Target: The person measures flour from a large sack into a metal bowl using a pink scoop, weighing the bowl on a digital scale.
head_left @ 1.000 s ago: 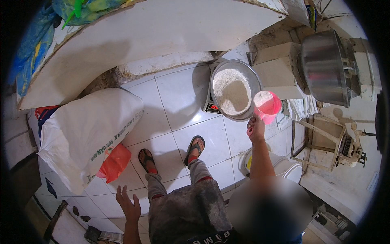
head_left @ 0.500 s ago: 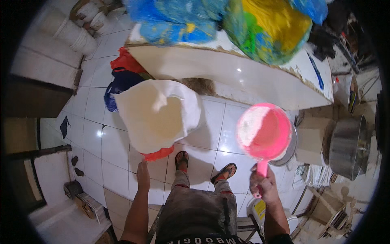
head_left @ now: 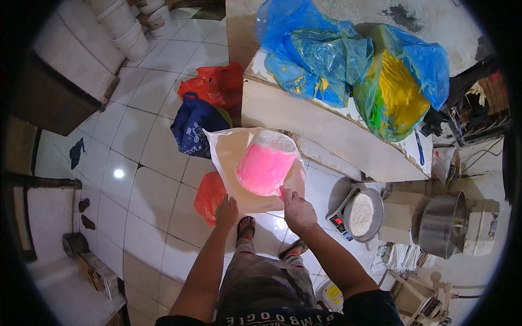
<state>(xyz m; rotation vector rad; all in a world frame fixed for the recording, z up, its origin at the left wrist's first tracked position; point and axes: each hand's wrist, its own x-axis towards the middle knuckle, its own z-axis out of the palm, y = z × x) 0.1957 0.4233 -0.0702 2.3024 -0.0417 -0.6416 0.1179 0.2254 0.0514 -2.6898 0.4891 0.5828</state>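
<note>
My right hand (head_left: 299, 213) is wrapped round the handle of a pink plastic dipper (head_left: 265, 168), whose outside is dusted with white powder. The dipper is tilted over the mouth of an open white sack (head_left: 220, 149), its rim turned away from me, so its inside is mostly hidden. At the near edge of the sack, my left hand (head_left: 227, 212) is closed on the rim. Right of the sack, a round metal bowl (head_left: 379, 228) holding a heap of white powder (head_left: 361, 215) rests on a digital scale (head_left: 338, 221).
Blue plastic bags (head_left: 326, 49) and a clear bag with yellow stuff (head_left: 402, 92) lie on a white bench (head_left: 331, 130) ahead. Red (head_left: 212, 84) and navy bags (head_left: 194, 127) sit beyond the sack. A steel mixing bowl (head_left: 441, 225) stands at right, white buckets (head_left: 130, 41) far left.
My right hand has brought the dipper left from near the scale to over the sack and tipped it. The left hand has come to the sack's rim. The whole view has shifted.
</note>
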